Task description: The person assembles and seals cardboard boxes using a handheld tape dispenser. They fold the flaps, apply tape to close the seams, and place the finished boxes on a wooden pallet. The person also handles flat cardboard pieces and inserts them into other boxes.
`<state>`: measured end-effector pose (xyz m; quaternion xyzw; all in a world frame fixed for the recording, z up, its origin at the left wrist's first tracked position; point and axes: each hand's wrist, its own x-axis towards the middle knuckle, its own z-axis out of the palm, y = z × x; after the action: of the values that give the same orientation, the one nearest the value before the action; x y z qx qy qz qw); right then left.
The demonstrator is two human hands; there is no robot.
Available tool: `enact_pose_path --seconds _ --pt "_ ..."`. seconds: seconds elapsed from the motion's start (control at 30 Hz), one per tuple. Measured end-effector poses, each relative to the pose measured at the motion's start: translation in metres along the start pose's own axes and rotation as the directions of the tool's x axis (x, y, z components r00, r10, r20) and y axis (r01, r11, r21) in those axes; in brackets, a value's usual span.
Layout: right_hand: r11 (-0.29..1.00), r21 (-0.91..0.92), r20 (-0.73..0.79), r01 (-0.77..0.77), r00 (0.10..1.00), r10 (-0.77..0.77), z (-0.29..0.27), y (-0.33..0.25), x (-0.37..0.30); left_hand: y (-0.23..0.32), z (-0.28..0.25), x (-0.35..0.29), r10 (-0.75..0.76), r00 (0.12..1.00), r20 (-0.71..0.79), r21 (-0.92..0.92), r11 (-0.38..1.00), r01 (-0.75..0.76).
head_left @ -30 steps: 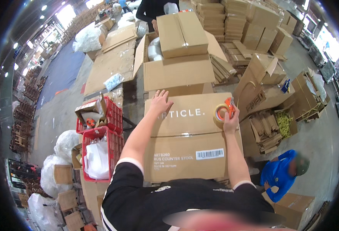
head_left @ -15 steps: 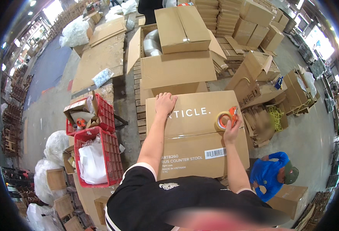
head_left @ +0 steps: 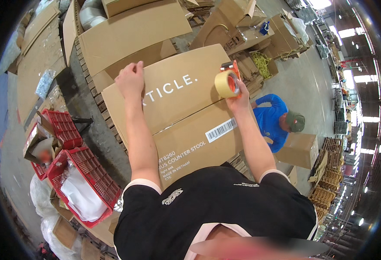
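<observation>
A large closed cardboard carton (head_left: 186,112) lies in front of me, with white lettering, a barcode label and a seam across its top. My right hand (head_left: 238,99) grips an orange tape dispenser (head_left: 234,69) loaded with a wide roll of yellowish tape (head_left: 223,85), held over the carton's right side. Over the carton's far left part is my left hand (head_left: 130,81), its fingers curled in and nothing visible in them. Whether it touches the cardboard I cannot tell.
Red plastic crates (head_left: 91,173) with white packing material stand at my left. Beyond the carton is an open box (head_left: 134,37). A person in blue (head_left: 270,119) bends at the right beside another carton (head_left: 298,150). Yellow-green strapping (head_left: 261,65) lies in a box at far right.
My view has turned to the right. The left hand, earlier spread flat on the carton, now has curled fingers. The tape dispenser has tilted, so its roll faces me differently.
</observation>
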<state>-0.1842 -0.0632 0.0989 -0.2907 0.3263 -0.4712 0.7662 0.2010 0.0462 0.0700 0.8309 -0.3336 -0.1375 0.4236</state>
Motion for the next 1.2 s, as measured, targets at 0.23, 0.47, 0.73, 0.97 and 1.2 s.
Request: enact_pose_path --seconds 0.23,0.47,0.73,0.97,1.2 --pt "0.950 0.184 0.191 -0.251 0.957 0.216 0.038 0.050 -0.026 0.038 0.024 -0.020 0.367 0.772 0.519 -0.808 0.504 0.303" --pt "0.965 0.052 0.286 -0.256 0.930 0.231 0.066 0.064 -0.011 0.050 0.021 -0.033 0.474 0.696 0.540 -0.744 0.655 0.132" --pt "0.987 -0.029 0.362 -0.161 0.918 0.161 0.037 0.062 0.005 0.055 0.020 -0.042 0.506 0.583 0.636 -0.725 0.652 0.225" --pt "0.848 0.207 0.465 -0.489 0.811 0.354 0.007 0.060 0.023 0.062 0.033 -0.052 0.499 0.523 0.691 -0.645 0.753 0.133" --pt "0.859 0.164 0.452 -0.485 0.811 0.371 -0.008 0.058 0.028 0.081 0.045 -0.069 0.574 0.612 0.544 -0.688 0.723 -0.067"
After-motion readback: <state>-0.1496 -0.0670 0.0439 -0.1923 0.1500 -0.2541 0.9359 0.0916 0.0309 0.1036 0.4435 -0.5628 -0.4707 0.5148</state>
